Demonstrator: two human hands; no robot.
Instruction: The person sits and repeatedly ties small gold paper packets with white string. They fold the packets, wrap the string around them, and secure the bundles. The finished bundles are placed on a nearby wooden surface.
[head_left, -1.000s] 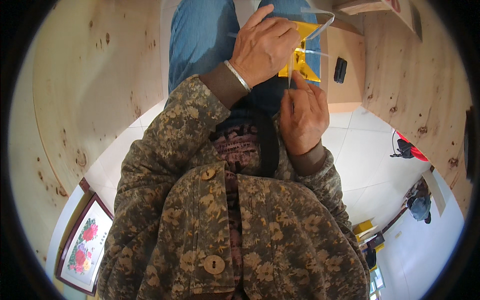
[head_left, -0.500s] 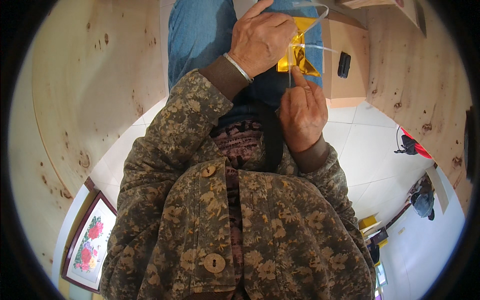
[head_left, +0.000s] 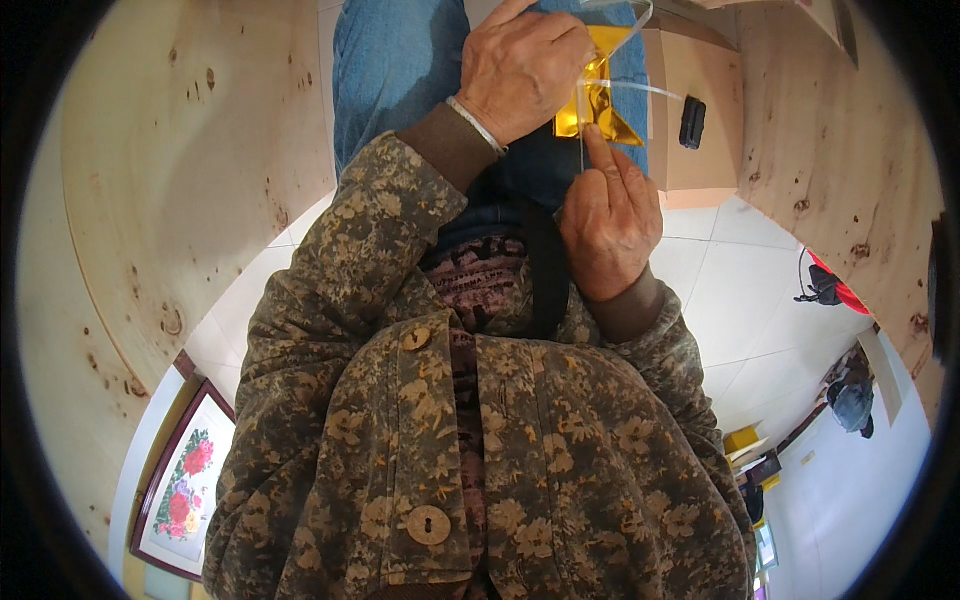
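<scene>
While the gold foil piece (head_left: 598, 112) sits over the right leg of the jeans (head_left: 395, 85), the left hand (head_left: 525, 75) curls at its left edge, fingertips hidden, so grip can't be confirmed. Right hand (head_left: 612, 215) is apart from the left, index finger extended to the foil's near edge; can't tell if it pinches the clear strip (head_left: 640, 89). Black object (head_left: 692, 122) on cardboard (head_left: 700, 175), right of the foil.

Both hands (head_left: 522, 72) at gold foil (head_left: 600, 106), clear strips (head_left: 640, 88) across it, blue jeans (head_left: 400, 80) beneath, cardboard box (head_left: 700, 170) at right
</scene>
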